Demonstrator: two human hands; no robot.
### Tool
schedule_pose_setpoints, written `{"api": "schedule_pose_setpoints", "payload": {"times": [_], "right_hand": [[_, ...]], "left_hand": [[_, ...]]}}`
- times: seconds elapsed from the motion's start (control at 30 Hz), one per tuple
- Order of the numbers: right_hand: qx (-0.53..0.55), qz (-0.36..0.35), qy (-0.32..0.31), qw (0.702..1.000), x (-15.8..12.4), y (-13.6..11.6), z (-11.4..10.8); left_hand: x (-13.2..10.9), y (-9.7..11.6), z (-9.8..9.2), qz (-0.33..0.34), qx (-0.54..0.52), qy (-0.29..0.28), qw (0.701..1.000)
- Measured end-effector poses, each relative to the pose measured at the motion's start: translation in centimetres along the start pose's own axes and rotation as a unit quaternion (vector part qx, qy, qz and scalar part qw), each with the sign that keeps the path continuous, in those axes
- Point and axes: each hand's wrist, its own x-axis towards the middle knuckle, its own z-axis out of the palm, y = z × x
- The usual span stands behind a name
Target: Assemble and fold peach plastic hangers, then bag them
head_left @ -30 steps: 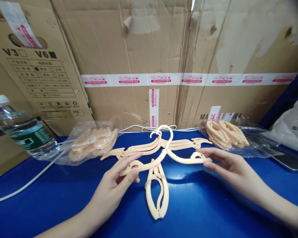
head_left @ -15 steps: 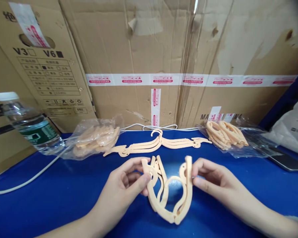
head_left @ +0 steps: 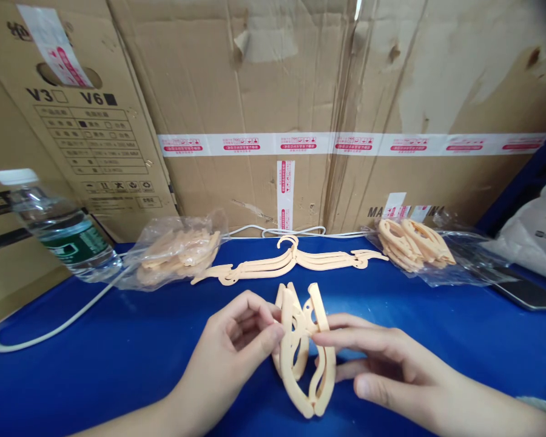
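My left hand (head_left: pixel 248 340) pinches the left side of a cream plastic folding hanger (head_left: pixel 325 358), its thumb and fingertips closed at the upper edge. The hanger is partly folded, its two arms meeting at the bottom near me. Behind its left arm stand more cream folded hanger parts (head_left: pixel 300 358); I cannot tell whether they belong to a second hanger. My right hand (head_left: pixel 386 358) is open, fingers stretched against the right arm and thumb apart from it. Beyond, an unfolded cream hanger (head_left: pixel 273 265) lies flat with its hook toward the back.
On the blue table (head_left: pixel 131 364), a bag of folded hangers (head_left: pixel 182 252) lies back left and another bagged pile (head_left: pixel 414 246) back right. A water bottle (head_left: pixel 73 237) and white cable (head_left: pixel 54 331) are left; a phone (head_left: pixel 528 291) is right. Cardboard (head_left: pixel 255 79) stands behind.
The hanger's two arms have swung closer together, the right one moving left. My right hand has gone from a pinch at its upper end to stretched fingers against its side.
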Motion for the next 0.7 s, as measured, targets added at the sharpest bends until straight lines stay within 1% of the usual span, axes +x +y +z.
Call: {"api": "schedule_pose_setpoints", "payload": {"times": [0.1,0.2,0.43,0.57,0.7], "right_hand": [[0.036,-0.007,-0.003,0.999,0.13,-0.16,0.21],[0.054,-0.011,-0.002,0.999,0.24,-0.30,0.35],[0.001,-0.015,0.038,0.999,0.16,-0.62,0.06],[0.009,0.001,0.014,1.000,0.08,-0.78,0.01],[0.037,0.015,0.003,0.999,0.20,-1.01,-0.02]], "left_hand": [[-0.35,-0.03,0.06,0.032,0.043,-0.038,0.998],[-0.61,-0.13,0.17,0.020,0.046,-0.061,0.997],[-0.42,-0.52,0.07,0.018,0.009,-0.045,0.999],[-0.52,-0.54,0.16,0.022,0.010,-0.065,0.998],[-0.72,-0.37,0.39,0.015,0.001,-0.065,0.998]]}}
